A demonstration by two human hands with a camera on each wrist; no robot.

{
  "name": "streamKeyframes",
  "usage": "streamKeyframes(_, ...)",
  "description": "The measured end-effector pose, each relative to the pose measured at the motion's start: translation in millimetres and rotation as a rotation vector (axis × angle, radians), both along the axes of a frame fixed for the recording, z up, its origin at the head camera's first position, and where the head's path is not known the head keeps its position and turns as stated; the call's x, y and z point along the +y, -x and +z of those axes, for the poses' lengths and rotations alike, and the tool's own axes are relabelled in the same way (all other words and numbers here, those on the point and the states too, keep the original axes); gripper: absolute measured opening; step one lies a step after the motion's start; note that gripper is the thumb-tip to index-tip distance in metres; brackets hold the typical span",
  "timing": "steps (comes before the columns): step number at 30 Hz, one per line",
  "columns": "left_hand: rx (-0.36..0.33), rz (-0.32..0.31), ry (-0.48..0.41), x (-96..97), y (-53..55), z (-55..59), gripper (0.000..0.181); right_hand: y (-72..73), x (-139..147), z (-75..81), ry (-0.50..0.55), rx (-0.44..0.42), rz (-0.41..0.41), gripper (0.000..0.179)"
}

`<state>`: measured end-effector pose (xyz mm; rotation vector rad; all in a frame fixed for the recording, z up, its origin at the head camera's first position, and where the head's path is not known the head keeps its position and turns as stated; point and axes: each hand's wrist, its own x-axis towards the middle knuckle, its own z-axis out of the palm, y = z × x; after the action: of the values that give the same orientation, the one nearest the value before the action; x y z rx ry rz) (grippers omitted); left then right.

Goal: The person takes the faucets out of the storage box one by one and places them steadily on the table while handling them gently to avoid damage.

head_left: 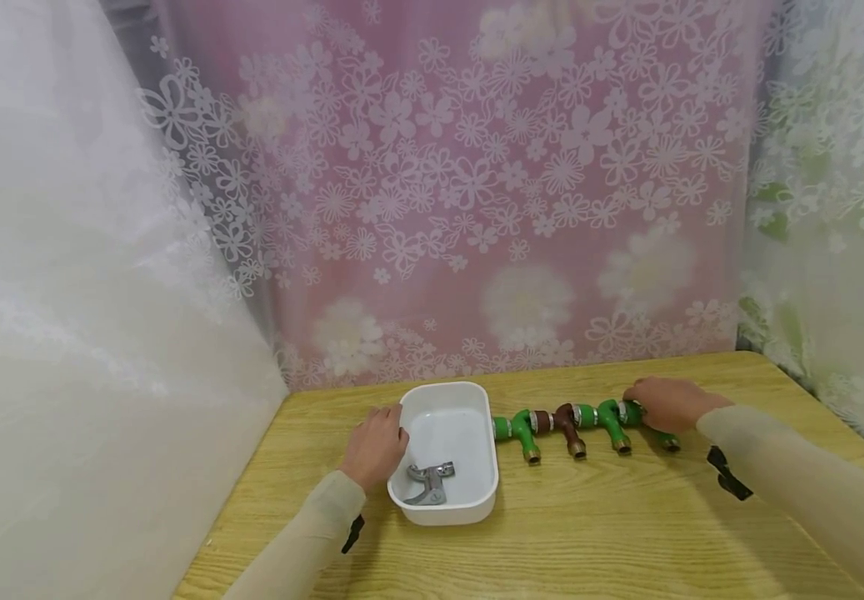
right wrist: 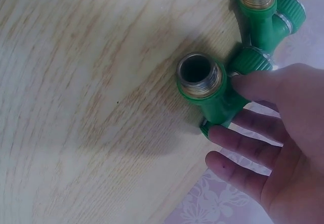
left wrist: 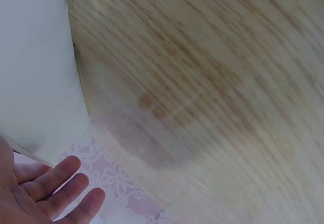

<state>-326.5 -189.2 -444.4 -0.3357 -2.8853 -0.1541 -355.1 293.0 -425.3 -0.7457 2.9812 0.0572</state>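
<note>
A white plastic basin (head_left: 487, 492) stands on the wooden table, with a chrome tap (head_left: 432, 483) lying in its near left part. At the basin's left rim is my left hand (head_left: 377, 446), holding the rim between thumb and index finger; the other fingers spread loosely in the left wrist view. From the basin's right side runs a row of green and brown branched pipe fittings (head_left: 570, 429) with brass threaded outlets facing me. My right hand (head_left: 671, 404) pinches the far right green fitting (right wrist: 217, 105) between thumb and fingers, partly hiding it in the head view.
The wood-grain table (head_left: 566, 533) extends in front of the fittings. Behind it hangs a pink flowered curtain (head_left: 469, 183), with a white sheet (head_left: 87, 317) at the left and a green-white flowered curtain (head_left: 836, 250) at the right.
</note>
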Motion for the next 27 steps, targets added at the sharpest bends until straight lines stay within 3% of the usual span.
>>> streamKeyframes(15, 0.021, -0.010, 0.002, -1.6, 4.3, -3.7, 0.044, 4.2, -1.8, 1.6, -0.016, -0.003, -0.016, 0.038)
streamKeyframes(21, 0.023, -0.007, 0.010, -1.7, 4.4, -4.4, 0.043, -3.9, -19.4, 15.5, -0.040, 0.073, 0.044, 0.033)
streamKeyframes(27, 0.029, -0.006, 0.008, -1.7, 2.3, -3.2, 0.042, -7.7, -49.2, 27.3, -0.057, 0.087, 0.115, 0.031)
